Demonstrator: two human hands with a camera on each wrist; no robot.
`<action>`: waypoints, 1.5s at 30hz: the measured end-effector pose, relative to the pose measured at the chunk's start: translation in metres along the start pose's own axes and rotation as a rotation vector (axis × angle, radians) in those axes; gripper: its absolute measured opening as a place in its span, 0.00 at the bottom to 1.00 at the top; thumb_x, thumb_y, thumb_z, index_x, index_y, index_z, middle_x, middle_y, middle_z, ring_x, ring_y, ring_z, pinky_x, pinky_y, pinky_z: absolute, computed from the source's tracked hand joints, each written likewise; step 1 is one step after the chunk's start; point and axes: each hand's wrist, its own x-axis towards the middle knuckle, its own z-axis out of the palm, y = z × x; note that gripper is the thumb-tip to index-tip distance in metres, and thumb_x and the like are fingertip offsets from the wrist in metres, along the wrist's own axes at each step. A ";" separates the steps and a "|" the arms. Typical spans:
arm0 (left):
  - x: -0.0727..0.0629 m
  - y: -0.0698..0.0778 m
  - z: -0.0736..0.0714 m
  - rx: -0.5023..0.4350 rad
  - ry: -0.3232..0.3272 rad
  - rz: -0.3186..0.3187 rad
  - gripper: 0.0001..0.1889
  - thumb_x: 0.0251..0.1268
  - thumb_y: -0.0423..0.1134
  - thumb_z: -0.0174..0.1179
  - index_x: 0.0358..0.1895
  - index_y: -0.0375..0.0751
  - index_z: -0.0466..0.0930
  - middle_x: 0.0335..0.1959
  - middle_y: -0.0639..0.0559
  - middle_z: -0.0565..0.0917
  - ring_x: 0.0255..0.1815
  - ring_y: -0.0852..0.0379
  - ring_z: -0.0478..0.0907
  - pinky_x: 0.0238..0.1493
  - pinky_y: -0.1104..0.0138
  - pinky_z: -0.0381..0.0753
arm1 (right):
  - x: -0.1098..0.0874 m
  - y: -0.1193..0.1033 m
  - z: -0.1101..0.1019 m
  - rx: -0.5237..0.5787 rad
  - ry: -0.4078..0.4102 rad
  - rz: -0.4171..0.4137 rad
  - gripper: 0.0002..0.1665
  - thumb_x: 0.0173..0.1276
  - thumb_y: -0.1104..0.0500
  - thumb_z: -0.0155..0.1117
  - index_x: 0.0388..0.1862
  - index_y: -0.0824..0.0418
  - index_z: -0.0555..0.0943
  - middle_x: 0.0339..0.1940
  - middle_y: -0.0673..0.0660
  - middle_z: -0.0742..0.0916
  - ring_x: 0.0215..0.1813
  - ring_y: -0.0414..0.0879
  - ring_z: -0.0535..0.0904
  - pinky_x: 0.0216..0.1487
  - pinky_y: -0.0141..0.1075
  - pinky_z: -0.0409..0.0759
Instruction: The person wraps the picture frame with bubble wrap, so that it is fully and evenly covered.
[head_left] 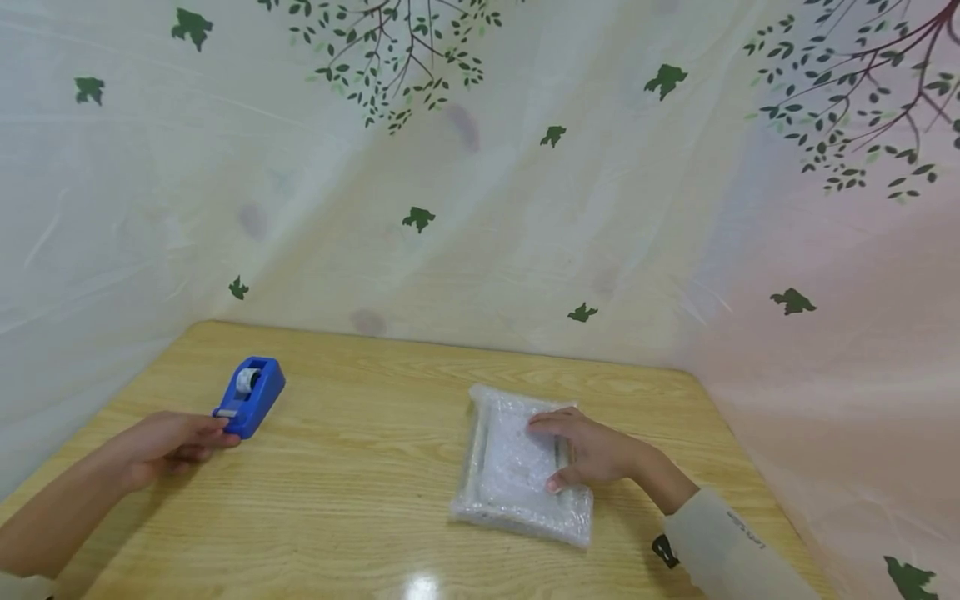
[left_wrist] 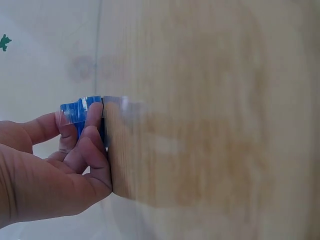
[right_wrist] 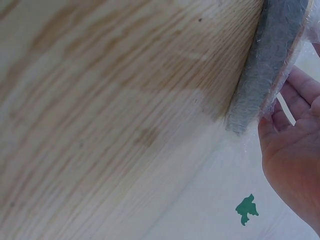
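My left hand [head_left: 168, 446] is at the front end of a blue tape dispenser [head_left: 264, 398], which stands on the left of the table. In the left wrist view, the thumb and fingertips pinch a strip of clear tape [left_wrist: 72, 116] there; part of the blue body shows behind them. My right hand [head_left: 596, 450] rests with spread fingers on a flat, rectangular package [head_left: 517, 467] wrapped in bubble wrap, right of the table's middle. The right wrist view shows the package's grey side [right_wrist: 272, 55] and the hand along its edge. Through the wrap its contents are unclear.
The wooden table [head_left: 337, 500] ends at a pale curtain [head_left: 480, 275] printed with leaves and branches, which also hangs along both sides. A small black clip-like object [head_left: 663, 550] lies by the right sleeve.
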 end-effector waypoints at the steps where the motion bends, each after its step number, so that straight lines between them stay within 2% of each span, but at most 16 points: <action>1: 0.000 0.000 0.000 0.000 -0.004 0.001 0.15 0.81 0.44 0.49 0.40 0.48 0.86 0.37 0.65 0.90 0.32 0.63 0.77 0.35 0.67 0.71 | 0.000 0.000 0.000 -0.001 -0.001 0.001 0.52 0.60 0.40 0.76 0.75 0.65 0.69 0.77 0.63 0.71 0.77 0.68 0.59 0.75 0.71 0.45; 7: 0.001 -0.001 -0.001 0.018 -0.012 0.011 0.16 0.82 0.45 0.47 0.47 0.43 0.84 0.39 0.65 0.90 0.34 0.61 0.75 0.36 0.67 0.71 | 0.000 0.002 0.001 0.007 0.002 0.005 0.52 0.60 0.40 0.76 0.75 0.65 0.69 0.77 0.63 0.71 0.77 0.67 0.59 0.74 0.71 0.45; 12: 0.001 0.001 0.001 0.018 -0.014 0.006 0.17 0.83 0.45 0.45 0.53 0.36 0.78 0.41 0.63 0.90 0.34 0.59 0.74 0.36 0.66 0.71 | -0.001 0.003 0.002 0.006 0.000 0.014 0.52 0.60 0.39 0.76 0.75 0.65 0.69 0.77 0.63 0.70 0.77 0.67 0.59 0.75 0.71 0.45; 15: 0.001 0.002 0.002 0.017 -0.020 0.001 0.17 0.84 0.45 0.43 0.50 0.37 0.77 0.42 0.62 0.90 0.33 0.58 0.73 0.36 0.66 0.70 | -0.001 0.002 0.002 0.006 0.000 0.014 0.52 0.60 0.39 0.76 0.75 0.65 0.69 0.77 0.63 0.70 0.77 0.67 0.59 0.75 0.71 0.44; 19: 0.001 0.005 0.004 -0.006 -0.026 -0.015 0.16 0.85 0.45 0.40 0.39 0.43 0.75 0.42 0.62 0.90 0.32 0.60 0.72 0.36 0.66 0.69 | -0.001 0.002 0.001 0.010 0.002 0.008 0.52 0.60 0.40 0.76 0.75 0.66 0.69 0.77 0.63 0.70 0.77 0.67 0.59 0.74 0.71 0.44; 22: 0.002 0.006 0.005 -0.027 -0.023 -0.026 0.17 0.84 0.43 0.38 0.35 0.45 0.73 0.41 0.62 0.90 0.30 0.61 0.71 0.35 0.67 0.69 | -0.001 0.002 0.001 0.009 0.003 0.007 0.52 0.60 0.40 0.76 0.75 0.66 0.69 0.77 0.63 0.70 0.77 0.67 0.59 0.74 0.71 0.44; 26: 0.003 0.005 0.006 -0.032 -0.014 -0.032 0.17 0.82 0.41 0.38 0.32 0.45 0.73 0.40 0.64 0.90 0.29 0.61 0.69 0.33 0.68 0.68 | -0.001 0.002 0.001 0.007 0.002 0.010 0.52 0.60 0.39 0.76 0.75 0.65 0.69 0.77 0.63 0.71 0.77 0.67 0.59 0.74 0.71 0.44; 28: 0.003 0.004 0.006 -0.019 -0.014 -0.029 0.17 0.83 0.41 0.38 0.34 0.44 0.74 0.40 0.64 0.90 0.29 0.60 0.69 0.34 0.67 0.67 | -0.001 0.002 0.001 0.006 0.004 0.008 0.52 0.60 0.40 0.76 0.75 0.65 0.69 0.77 0.63 0.71 0.77 0.67 0.59 0.74 0.71 0.44; 35: 0.004 0.002 0.001 0.039 -0.044 -0.025 0.21 0.84 0.48 0.44 0.49 0.40 0.85 0.45 0.62 0.90 0.37 0.56 0.69 0.40 0.63 0.65 | 0.000 0.002 0.001 0.006 0.003 -0.001 0.52 0.60 0.41 0.76 0.75 0.65 0.69 0.77 0.63 0.71 0.77 0.68 0.59 0.74 0.72 0.46; 42: -0.005 0.007 0.009 0.167 -0.050 0.028 0.22 0.82 0.51 0.49 0.51 0.34 0.83 0.45 0.55 0.86 0.39 0.56 0.73 0.40 0.65 0.72 | 0.001 0.002 0.002 0.002 -0.003 0.008 0.52 0.60 0.40 0.76 0.75 0.64 0.69 0.77 0.62 0.71 0.77 0.66 0.59 0.74 0.70 0.49; 45: -0.009 0.013 0.018 0.251 -0.063 0.091 0.21 0.82 0.50 0.49 0.46 0.33 0.80 0.37 0.56 0.79 0.36 0.57 0.72 0.36 0.66 0.72 | 0.001 0.001 0.001 0.001 -0.005 0.012 0.52 0.60 0.40 0.76 0.75 0.64 0.69 0.77 0.62 0.70 0.77 0.66 0.59 0.75 0.70 0.48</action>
